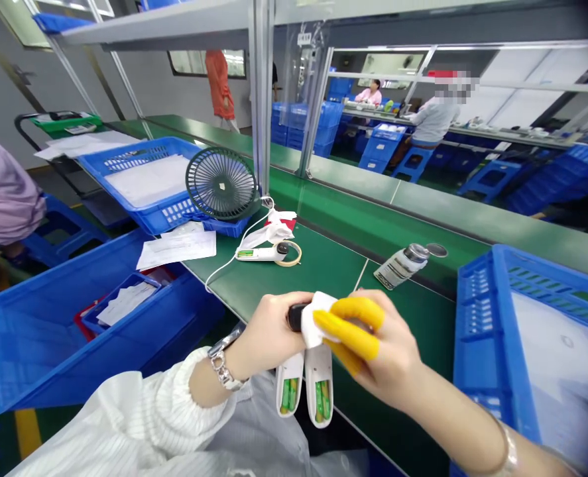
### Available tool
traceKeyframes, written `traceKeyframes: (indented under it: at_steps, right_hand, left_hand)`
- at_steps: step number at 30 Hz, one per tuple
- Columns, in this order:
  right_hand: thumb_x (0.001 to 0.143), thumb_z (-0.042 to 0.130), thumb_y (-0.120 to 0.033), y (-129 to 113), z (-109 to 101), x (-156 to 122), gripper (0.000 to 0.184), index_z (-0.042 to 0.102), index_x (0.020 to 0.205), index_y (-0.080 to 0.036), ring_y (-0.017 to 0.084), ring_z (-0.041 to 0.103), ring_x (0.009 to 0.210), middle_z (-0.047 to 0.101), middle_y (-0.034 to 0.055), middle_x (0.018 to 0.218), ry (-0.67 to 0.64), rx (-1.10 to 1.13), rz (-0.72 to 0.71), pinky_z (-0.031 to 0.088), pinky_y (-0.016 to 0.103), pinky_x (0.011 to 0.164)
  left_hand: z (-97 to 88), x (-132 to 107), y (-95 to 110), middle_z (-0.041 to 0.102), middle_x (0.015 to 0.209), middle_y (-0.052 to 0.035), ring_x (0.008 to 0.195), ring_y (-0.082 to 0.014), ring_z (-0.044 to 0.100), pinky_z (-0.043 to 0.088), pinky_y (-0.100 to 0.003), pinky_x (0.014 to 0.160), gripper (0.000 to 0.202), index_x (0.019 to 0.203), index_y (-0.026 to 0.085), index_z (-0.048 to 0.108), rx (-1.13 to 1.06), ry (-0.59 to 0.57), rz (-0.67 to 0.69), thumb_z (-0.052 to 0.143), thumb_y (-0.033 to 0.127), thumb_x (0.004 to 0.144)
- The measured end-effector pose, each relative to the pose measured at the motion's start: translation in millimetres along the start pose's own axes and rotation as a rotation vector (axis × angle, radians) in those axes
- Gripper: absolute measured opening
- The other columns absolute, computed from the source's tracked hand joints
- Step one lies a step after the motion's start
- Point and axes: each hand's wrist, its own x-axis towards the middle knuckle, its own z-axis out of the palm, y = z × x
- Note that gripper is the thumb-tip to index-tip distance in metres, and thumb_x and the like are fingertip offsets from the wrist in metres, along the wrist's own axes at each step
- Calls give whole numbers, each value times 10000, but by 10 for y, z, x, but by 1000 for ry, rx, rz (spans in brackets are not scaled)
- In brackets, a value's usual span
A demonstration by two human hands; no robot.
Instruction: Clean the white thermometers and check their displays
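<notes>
My left hand is closed around two white battery-powered handheld devices, held side by side over the table edge. Their lower ends hang down, with green batteries showing in open compartments. A black end sticks out by my left fingers. My right hand, with yellow finger covers on several fingers, pinches a white cloth against the upper part of the devices. On the table beyond lies a similar white device with a black head, beside a tape roll. The devices' upper ends are mostly hidden.
A labelled metal can stands at the right, near a round lid. A blue crate holds white material. At left are a fan, papers, another crate and a large bin. Other people are farther off.
</notes>
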Motion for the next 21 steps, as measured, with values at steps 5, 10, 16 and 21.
traceKeyframes:
  at_steps: [5,10,16,21]
  right_hand:
    - [792,565,-121,-48,-19,22,159,630,926,-174,211,497,815,616,77,871,-105,-29,-34,428,400,716]
    - [800,546,-110,-8,-56,15,133,639,869,-174,212,511,823,632,66,825,-124,-105,-68,412,392,737]
    - [832,496,-134,-50,-43,10,153,633,840,-200,197,530,803,641,47,806,-145,-134,-82,409,390,753]
    - [792,581,-117,70,-51,-27,173,605,950,-184,208,526,790,643,64,827,-77,-190,-31,432,383,707]
  left_hand:
    - [51,12,28,707,952,-32,847,-215,652,515,-273,714,372,1068,179,633,-9,-24,3,637,211,697]
    - [78,-1,11,708,924,-12,812,-208,645,504,-266,689,327,996,188,662,-6,-9,-48,632,167,671]
    - [81,0,11,710,916,-12,771,-187,644,504,-248,642,347,1020,184,659,25,-27,-25,601,128,682]
    - [2,-3,-3,709,946,-26,837,-202,653,526,-278,726,352,1043,192,651,51,43,-65,669,256,697]
